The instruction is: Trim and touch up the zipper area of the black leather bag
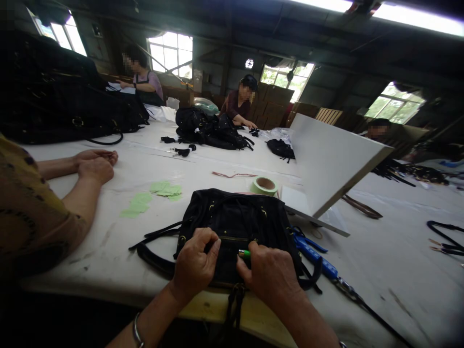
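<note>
Head view: both hands rested on a black handbag lying flat at the near table edge. Left hand was curled, fingers pinching the bag's front by the zip line. Right hand was closed around a small green-tipped tool, its tip against the zip. Zip looked mostly shut; work on it seemed underway, not finished. Beyond the hands sat a roll of green tape; green paper tags lay up-left, blue-handled pliers right.
</note>
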Available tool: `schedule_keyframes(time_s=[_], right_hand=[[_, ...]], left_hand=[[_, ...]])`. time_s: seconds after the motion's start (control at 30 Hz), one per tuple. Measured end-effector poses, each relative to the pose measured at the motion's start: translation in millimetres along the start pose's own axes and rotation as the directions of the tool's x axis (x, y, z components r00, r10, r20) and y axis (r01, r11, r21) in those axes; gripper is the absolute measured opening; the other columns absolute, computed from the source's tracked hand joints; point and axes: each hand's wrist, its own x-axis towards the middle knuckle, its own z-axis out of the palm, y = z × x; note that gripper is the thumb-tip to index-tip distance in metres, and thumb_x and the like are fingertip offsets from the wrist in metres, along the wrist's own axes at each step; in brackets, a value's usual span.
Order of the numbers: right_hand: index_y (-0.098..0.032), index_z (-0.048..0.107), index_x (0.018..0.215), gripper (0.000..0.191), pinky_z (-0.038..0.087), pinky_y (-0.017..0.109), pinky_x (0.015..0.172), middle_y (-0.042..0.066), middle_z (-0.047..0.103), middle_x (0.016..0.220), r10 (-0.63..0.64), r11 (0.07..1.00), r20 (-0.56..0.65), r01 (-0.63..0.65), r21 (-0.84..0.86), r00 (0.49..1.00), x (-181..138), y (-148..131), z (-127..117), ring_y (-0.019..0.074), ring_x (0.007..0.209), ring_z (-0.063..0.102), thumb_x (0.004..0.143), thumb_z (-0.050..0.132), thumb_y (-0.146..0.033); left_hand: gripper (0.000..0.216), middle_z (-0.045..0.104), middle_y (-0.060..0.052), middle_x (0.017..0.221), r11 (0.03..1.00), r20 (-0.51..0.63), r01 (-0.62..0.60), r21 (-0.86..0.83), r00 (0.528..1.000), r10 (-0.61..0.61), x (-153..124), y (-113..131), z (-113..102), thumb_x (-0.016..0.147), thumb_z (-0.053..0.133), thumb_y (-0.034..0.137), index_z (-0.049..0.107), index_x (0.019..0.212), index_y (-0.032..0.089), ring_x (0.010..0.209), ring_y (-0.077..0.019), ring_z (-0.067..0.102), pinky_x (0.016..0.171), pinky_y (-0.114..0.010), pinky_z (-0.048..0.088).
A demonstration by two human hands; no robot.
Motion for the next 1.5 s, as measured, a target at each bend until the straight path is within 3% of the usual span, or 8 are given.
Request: schedule_keyframes(time_s=[0.33,0.67,0.9,1.0,1.2,1.33,1.5], right_hand=[[-0.016,0.065,0.073,0.024,0.045,0.035,0.057,0.012,0.069,0.069,0.059,0.997,0.091,-0.053,-0.063,0.994,11,-20,-9,0.0299,0.066,0.068,0.084,0.052,-0.033],[-0.014,0.069,0.071,0.028,0.048,0.035,0.062,0.015,0.070,0.074,0.068,0.993,0.187,-0.048,-0.109,0.980,21,-31,-16,0.0301,0.071,0.068,0.082,0.050,-0.031],[-0.012,0.072,0.078,0.034,0.048,0.032,0.073,0.018,0.070,0.083,0.137,0.986,0.307,-0.101,-0.130,0.942,26,-33,-22,0.0274,0.082,0.068,0.085,0.050,-0.037],[-0.014,0.072,0.078,0.033,0.048,0.034,0.072,0.017,0.070,0.082,0.145,0.985,0.295,-0.110,-0.132,0.944,25,-32,-22,0.0280,0.081,0.068,0.085,0.050,-0.038],[-0.016,0.069,0.075,0.031,0.045,0.032,0.061,0.013,0.070,0.074,0.158,0.982,0.159,-0.138,-0.132,0.974,14,-21,-22,0.0290,0.073,0.068,0.084,0.054,-0.042],[-0.020,0.066,0.077,0.028,0.037,0.029,0.055,0.008,0.069,0.072,0.218,0.973,0.158,-0.201,-0.116,0.963,4,-3,-28,0.0284,0.070,0.068,0.083,0.061,-0.048],[-0.022,0.062,0.078,0.020,0.028,0.029,0.053,0.004,0.068,0.070,0.241,0.970,0.170,-0.233,-0.065,0.955,-9,16,-30,0.0253,0.070,0.067,0.086,0.061,-0.040]], left_hand=[[0.014,0.054,0.001,0.075,1.000,0.020,-0.006,-0.023,1.000,0.007,0,-1,1,0.093,0.044,0.021,0.050,0.080,0.019,0.074,-0.0147,0.055,0.070,-0.027,0.040],[0.013,0.052,0.000,0.075,0.996,0.012,-0.016,-0.083,1.000,0.017,-2,-4,1,0.092,0.045,0.018,0.050,0.080,0.019,0.075,-0.0148,0.053,0.071,-0.027,0.039],[0.014,0.052,0.000,0.075,0.994,0.005,-0.014,-0.111,1.000,0.015,-1,-5,-1,0.092,0.045,0.018,0.049,0.079,0.019,0.075,-0.0149,0.053,0.070,-0.027,0.039],[0.014,0.052,0.000,0.075,0.993,0.009,-0.006,-0.116,1.000,0.007,-1,-5,-1,0.092,0.045,0.019,0.049,0.079,0.019,0.075,-0.0149,0.053,0.071,-0.027,0.039],[0.013,0.053,0.000,0.074,0.996,0.005,-0.005,-0.090,1.000,0.006,-2,-5,-2,0.092,0.045,0.021,0.050,0.080,0.019,0.074,-0.0151,0.054,0.071,-0.028,0.040],[0.014,0.054,0.001,0.075,0.998,-0.002,-0.009,-0.069,1.000,0.009,-2,-3,-2,0.092,0.046,0.021,0.050,0.079,0.020,0.074,-0.0145,0.055,0.070,-0.027,0.040],[0.011,0.057,0.001,0.077,0.999,-0.021,-0.030,-0.029,0.999,0.029,-2,-4,0,0.092,0.047,0.021,0.051,0.082,0.020,0.074,-0.0141,0.056,0.070,-0.025,0.041]])
